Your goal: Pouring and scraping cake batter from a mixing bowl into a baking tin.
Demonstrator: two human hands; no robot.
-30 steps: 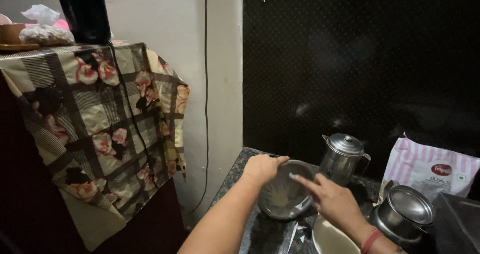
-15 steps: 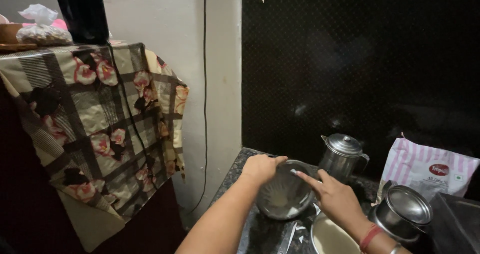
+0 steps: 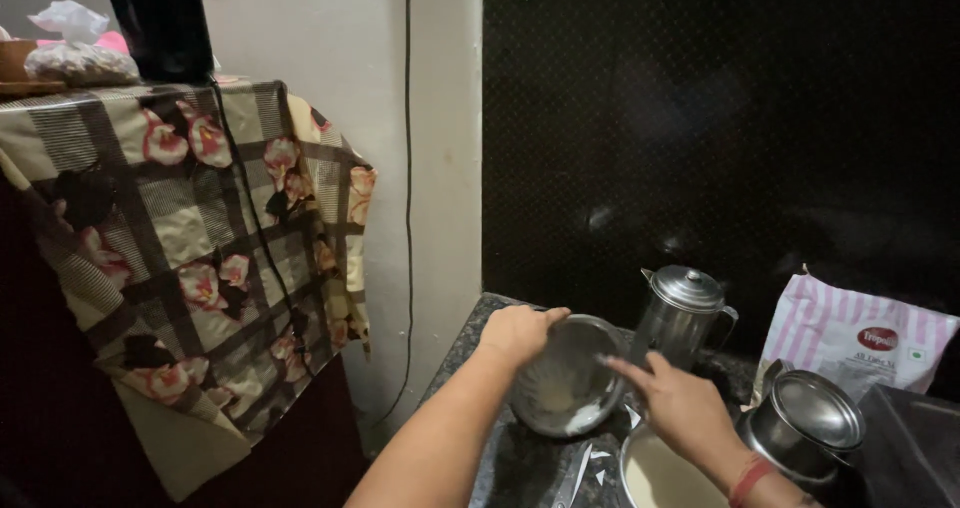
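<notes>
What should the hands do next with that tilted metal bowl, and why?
Probably sweep the right hand around inside the steel bowl. The left hand grips its rim and tips it toward the pale-filled pan below, and white residue clings to the bowl's lower edge, so scraping it down looks like the likely small move.

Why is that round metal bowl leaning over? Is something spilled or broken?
Nothing looks spilled or broken. The round steel bowl tilts because the left hand grips its rim, holding it on its side over the dark stone counter, while the right hand touches its other edge. A whitish residue clings inside.
</notes>
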